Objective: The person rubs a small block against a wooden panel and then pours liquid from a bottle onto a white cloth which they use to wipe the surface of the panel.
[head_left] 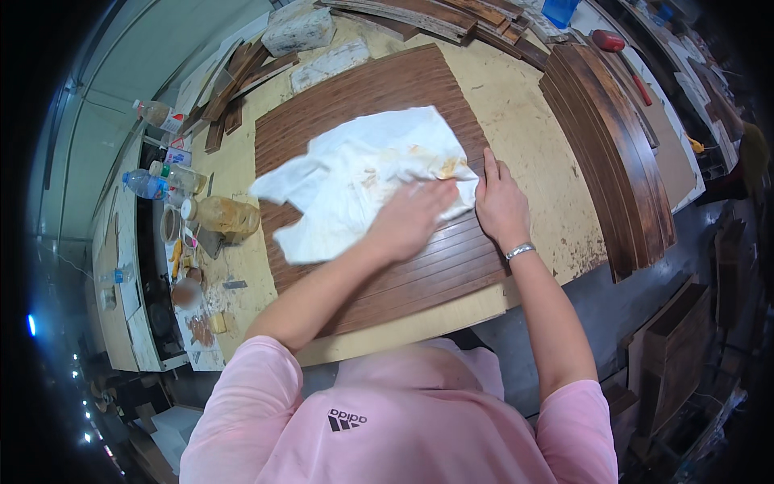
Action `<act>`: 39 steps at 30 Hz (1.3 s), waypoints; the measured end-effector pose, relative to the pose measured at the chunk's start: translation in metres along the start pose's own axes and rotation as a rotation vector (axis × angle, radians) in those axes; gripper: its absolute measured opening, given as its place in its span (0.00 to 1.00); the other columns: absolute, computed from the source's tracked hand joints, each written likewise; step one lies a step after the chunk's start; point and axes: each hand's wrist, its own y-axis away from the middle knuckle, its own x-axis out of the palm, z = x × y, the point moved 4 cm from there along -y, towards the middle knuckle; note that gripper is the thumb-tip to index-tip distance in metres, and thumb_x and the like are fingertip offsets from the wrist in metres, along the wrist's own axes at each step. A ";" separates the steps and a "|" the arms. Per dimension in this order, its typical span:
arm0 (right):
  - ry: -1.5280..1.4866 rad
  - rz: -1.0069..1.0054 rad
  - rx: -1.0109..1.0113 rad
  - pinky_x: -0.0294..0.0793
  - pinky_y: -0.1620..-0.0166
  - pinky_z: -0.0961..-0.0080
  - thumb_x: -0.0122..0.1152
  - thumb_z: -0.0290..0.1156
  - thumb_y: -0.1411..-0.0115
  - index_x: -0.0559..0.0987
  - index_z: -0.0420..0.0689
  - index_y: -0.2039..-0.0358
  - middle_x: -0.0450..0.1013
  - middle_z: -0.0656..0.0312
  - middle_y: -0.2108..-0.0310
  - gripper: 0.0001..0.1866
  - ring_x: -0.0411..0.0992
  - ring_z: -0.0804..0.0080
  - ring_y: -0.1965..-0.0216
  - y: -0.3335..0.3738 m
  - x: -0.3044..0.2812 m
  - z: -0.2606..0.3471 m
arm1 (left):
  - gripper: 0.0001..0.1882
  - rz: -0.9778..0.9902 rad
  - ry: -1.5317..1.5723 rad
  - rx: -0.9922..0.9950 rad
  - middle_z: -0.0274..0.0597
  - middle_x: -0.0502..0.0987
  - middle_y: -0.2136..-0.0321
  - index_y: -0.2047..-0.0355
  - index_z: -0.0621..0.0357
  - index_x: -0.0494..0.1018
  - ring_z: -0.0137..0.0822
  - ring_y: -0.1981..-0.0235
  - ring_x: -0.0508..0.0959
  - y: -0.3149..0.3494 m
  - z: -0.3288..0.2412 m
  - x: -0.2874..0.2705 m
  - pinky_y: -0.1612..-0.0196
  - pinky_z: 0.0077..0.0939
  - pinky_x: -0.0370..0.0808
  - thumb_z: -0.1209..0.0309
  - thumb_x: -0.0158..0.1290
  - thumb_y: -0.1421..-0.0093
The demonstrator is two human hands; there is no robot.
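White cloth (343,177), stained yellow-brown toward its right end, lies rumpled across the middle of a brown slatted panel (459,266) in the head view. The panel sits flat on a pale worktop (556,210), its near side just in from the worktop's near edge. The left hand (415,219) presses on the cloth near its lower right; blur hides whether the fingers pinch the fabric or lie flat. The right hand (501,206) rests at the panel's right edge, fingers extended and thumb beside the cloth's corner, apparently steadying it.

Wiping looks under way and unfinished, judging by the pressed cloth. Bare slats near the worktop's near edge catch a smooth sheen; those toward the far edge look duller, which may be only the light. What lies under the cloth is hidden, so the share done cannot be told.

Along the worktop's right edge lies a stack of curved slatted pieces (601,153); whether they are finished or waiting is unclear. A jar of amber liquid (230,218) lies by the left edge, and wood strips (234,85) fill the far left corner.
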 end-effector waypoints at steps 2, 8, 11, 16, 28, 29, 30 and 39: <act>-0.008 -0.008 0.000 0.77 0.51 0.55 0.46 0.40 0.32 0.58 0.50 0.31 0.67 0.48 0.40 0.30 0.74 0.48 0.50 -0.001 -0.001 -0.002 | 0.24 0.134 0.136 -0.425 0.50 0.66 0.36 0.33 0.51 0.61 0.46 0.36 0.67 -0.028 0.039 -0.026 0.32 0.49 0.59 0.66 0.39 0.29; 0.021 -0.021 -0.009 0.78 0.52 0.57 0.46 0.41 0.32 0.59 0.48 0.31 0.68 0.47 0.43 0.30 0.75 0.50 0.53 0.001 0.001 0.003 | 0.29 -0.148 0.013 -0.054 0.55 0.60 0.33 0.34 0.61 0.60 0.51 0.32 0.60 -0.010 0.023 0.007 0.29 0.52 0.48 0.68 0.43 0.35; 0.010 -0.016 -0.011 0.78 0.51 0.57 0.46 0.42 0.32 0.59 0.48 0.31 0.67 0.47 0.43 0.30 0.75 0.51 0.53 -0.001 -0.002 0.001 | 0.28 0.101 0.014 0.037 0.53 0.60 0.33 0.33 0.54 0.61 0.46 0.31 0.60 -0.002 0.007 0.003 0.30 0.49 0.53 0.68 0.40 0.34; 0.027 -0.026 -0.027 0.78 0.52 0.57 0.45 0.43 0.32 0.59 0.50 0.31 0.69 0.50 0.44 0.30 0.75 0.52 0.53 0.002 0.001 0.015 | 0.30 -0.122 -0.228 -0.462 0.46 0.57 0.30 0.30 0.56 0.54 0.46 0.28 0.53 0.034 0.121 -0.050 0.28 0.50 0.47 0.61 0.41 0.30; 0.067 -0.005 -0.001 0.78 0.54 0.57 0.45 0.43 0.31 0.59 0.50 0.31 0.71 0.51 0.47 0.30 0.76 0.52 0.56 0.002 -0.002 0.015 | 0.30 -0.141 -0.213 -0.199 0.50 0.59 0.31 0.32 0.58 0.58 0.44 0.29 0.56 0.048 0.070 -0.012 0.28 0.52 0.46 0.64 0.47 0.33; 0.068 0.001 0.005 0.78 0.54 0.57 0.45 0.43 0.31 0.59 0.50 0.31 0.71 0.51 0.47 0.30 0.76 0.51 0.56 0.002 -0.004 0.015 | 0.32 -0.116 -0.225 -0.130 0.51 0.59 0.31 0.32 0.60 0.58 0.45 0.29 0.55 0.052 0.045 0.002 0.28 0.52 0.43 0.63 0.49 0.34; 0.066 0.006 0.012 0.78 0.54 0.57 0.44 0.43 0.31 0.59 0.50 0.31 0.71 0.51 0.47 0.30 0.76 0.51 0.56 0.002 -0.004 0.015 | 0.34 -0.094 -0.171 -0.009 0.51 0.57 0.30 0.32 0.61 0.57 0.45 0.29 0.55 0.064 0.010 0.011 0.28 0.53 0.42 0.62 0.51 0.35; 0.054 0.027 0.024 0.78 0.52 0.56 0.44 0.44 0.31 0.58 0.51 0.31 0.71 0.51 0.46 0.30 0.76 0.50 0.54 0.000 -0.001 0.017 | 0.27 -0.283 -0.301 -0.675 0.56 0.60 0.33 0.34 0.61 0.59 0.49 0.32 0.61 0.155 0.141 -0.047 0.31 0.55 0.51 0.63 0.42 0.31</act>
